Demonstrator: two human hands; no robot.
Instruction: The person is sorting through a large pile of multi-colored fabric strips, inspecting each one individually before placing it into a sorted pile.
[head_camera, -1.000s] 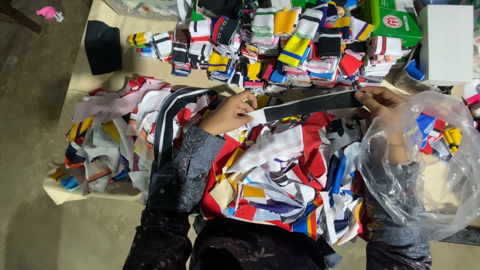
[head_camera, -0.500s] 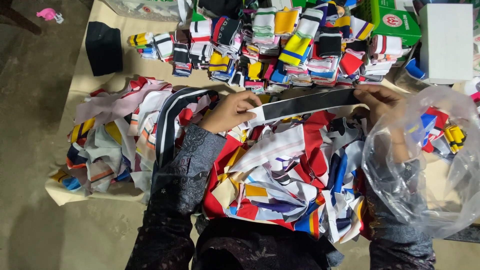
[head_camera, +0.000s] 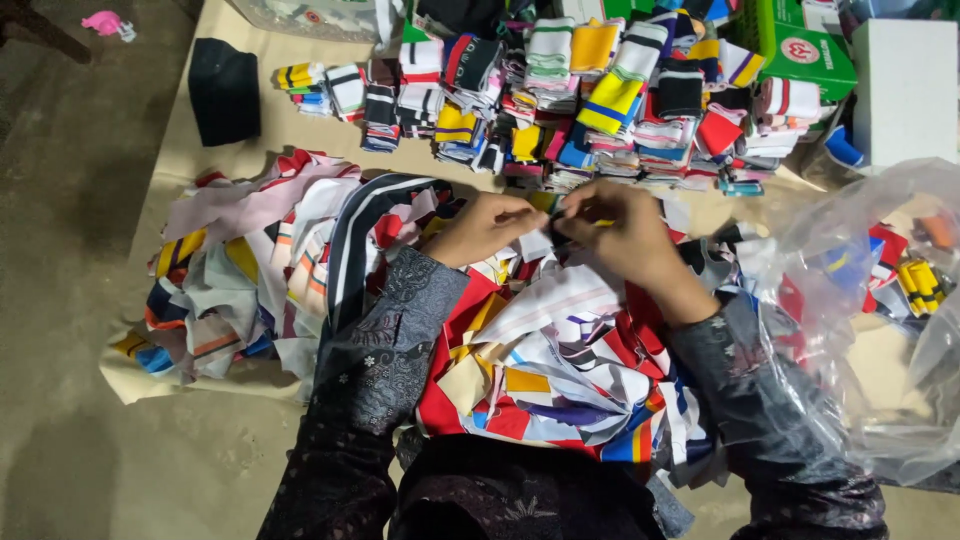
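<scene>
My left hand (head_camera: 487, 227) and my right hand (head_camera: 625, 238) meet at the centre, both pinching a dark knit strip (head_camera: 553, 228) with white stripes, folded small between the fingers. The strip's long tail (head_camera: 352, 250) loops down over my left sleeve. Beneath my hands lies a loose heap of coloured knit strips (head_camera: 560, 370), red, white, yellow and blue.
Folded strips stand in stacks (head_camera: 600, 100) along the far side of a tan sheet (head_camera: 200, 160). A clear plastic bag (head_camera: 880, 330) with more pieces lies at right. A black folded cloth (head_camera: 224, 90), a green box (head_camera: 800, 45) and a white box (head_camera: 908, 90) sit at the back.
My right hand came left to meet my left hand. The dark strip, earlier stretched out between them, is now folded together.
</scene>
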